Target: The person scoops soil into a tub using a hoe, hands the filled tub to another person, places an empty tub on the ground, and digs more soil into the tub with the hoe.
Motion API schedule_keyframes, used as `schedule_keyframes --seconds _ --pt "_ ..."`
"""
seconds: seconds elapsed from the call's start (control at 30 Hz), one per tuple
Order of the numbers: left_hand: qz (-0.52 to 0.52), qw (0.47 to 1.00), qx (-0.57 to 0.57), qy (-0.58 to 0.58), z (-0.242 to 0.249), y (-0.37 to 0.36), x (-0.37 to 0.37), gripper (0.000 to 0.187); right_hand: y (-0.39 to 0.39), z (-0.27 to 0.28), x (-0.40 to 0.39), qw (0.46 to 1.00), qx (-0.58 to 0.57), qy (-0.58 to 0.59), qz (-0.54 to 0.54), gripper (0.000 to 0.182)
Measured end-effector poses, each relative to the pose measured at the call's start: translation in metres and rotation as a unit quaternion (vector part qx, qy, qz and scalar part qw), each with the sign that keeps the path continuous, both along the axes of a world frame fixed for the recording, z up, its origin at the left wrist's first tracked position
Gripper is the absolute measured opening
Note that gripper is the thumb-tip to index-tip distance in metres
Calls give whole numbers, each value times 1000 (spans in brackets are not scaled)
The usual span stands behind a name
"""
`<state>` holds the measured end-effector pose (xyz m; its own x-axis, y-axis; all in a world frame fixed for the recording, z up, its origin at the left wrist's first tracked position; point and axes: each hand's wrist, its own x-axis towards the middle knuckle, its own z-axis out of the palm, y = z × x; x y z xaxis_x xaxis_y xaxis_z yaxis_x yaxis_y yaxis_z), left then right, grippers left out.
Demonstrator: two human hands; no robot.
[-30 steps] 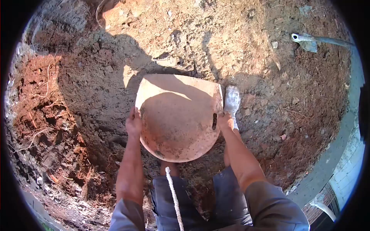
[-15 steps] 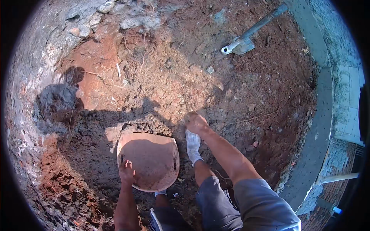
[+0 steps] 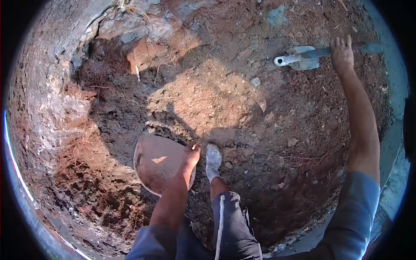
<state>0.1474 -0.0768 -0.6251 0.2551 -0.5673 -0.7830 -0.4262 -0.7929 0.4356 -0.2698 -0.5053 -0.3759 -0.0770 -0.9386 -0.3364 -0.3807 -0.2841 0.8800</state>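
Note:
A shallow, earth-coloured scoop basket (image 3: 151, 173) with a flat far edge lies on the soil in front of my feet. My left hand (image 3: 190, 155) is curled at its right rim, fingers closed over the edge, covering the grip there. Far to the right, my right hand (image 3: 342, 55) lies over the handle of a hoe (image 3: 318, 53), fingers wrapped across it. The hoe's metal blade and ring-shaped eye point left and rest on the dirt.
Beside the basket stands my foot in a pale, dirty sock (image 3: 213, 159). Rough reddish soil (image 3: 208, 95) with roots and stones surrounds everything. A grey concrete edge (image 3: 392, 86) runs along the right. Rocky ground (image 3: 56, 82) rises at the left.
My right hand has moved from beside my foot to the hoe handle, and the hoe has turned. My left hand went from the basket's left side to its right rim. The view has shifted.

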Motion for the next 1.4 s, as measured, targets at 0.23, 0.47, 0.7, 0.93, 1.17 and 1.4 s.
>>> schedule_keyframes --seconds 0.23,0.47,0.7,0.93,1.17,1.4 --pt "-14 982 8 189 76 -26 -105 35 169 -135 -102 921 30 -291 -258 40" --pt "-3 924 163 347 132 -30 -126 71 257 -152 -3 544 -61 -635 -546 29" --pt "-102 884 123 440 164 -39 -176 73 261 -58 104 127 -206 -839 -488 23" --pt "-170 904 -130 370 127 -103 -140 36 210 -18 127 103 -252 -918 -288 38" --pt "-101 953 3 285 -8 17 14 40 285 -233 258 125 -317 -731 -591 16" --pt "-201 969 27 141 36 29 64 46 316 -248 300 106 -272 -688 -664 10"
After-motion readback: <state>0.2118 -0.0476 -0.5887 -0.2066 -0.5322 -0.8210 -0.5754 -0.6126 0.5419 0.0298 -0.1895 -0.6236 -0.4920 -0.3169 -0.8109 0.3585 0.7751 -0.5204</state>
